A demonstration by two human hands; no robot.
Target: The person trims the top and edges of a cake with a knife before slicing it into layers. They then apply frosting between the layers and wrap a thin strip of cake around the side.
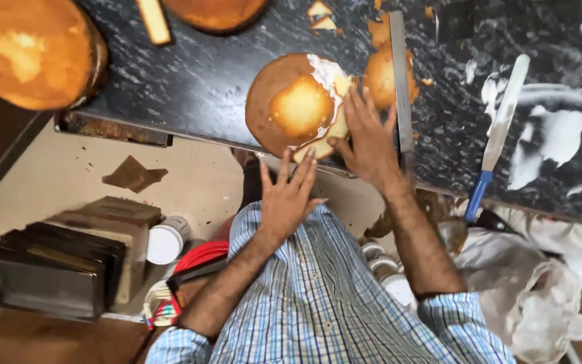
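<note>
Right hand (366, 138) spread flat, fingers wide, pressing on the near edge of a round brown sponge cake (292, 104) smeared with white cream along its right side; nothing gripped. Left hand (285, 195) open too, fingers splayed, hovering just below the cake's edge, off the surface and empty. Cake lying at the front edge of a black marbled surface (197, 81). Just right of it, a second smaller cake piece (380, 77) with a long straight metal blade (400, 81) across it, running close past the right hand. Farther right, a palette knife (500, 128) with a blue handle, amid white cream smears. Crumbs and cake scraps near the top. At far left, a large golden round cake (28, 50). Down on the floor, stacked dark baking tins (55, 269) and a white-lidded jar (165, 243). Blue checked shirt sleeves in the foreground.
</note>
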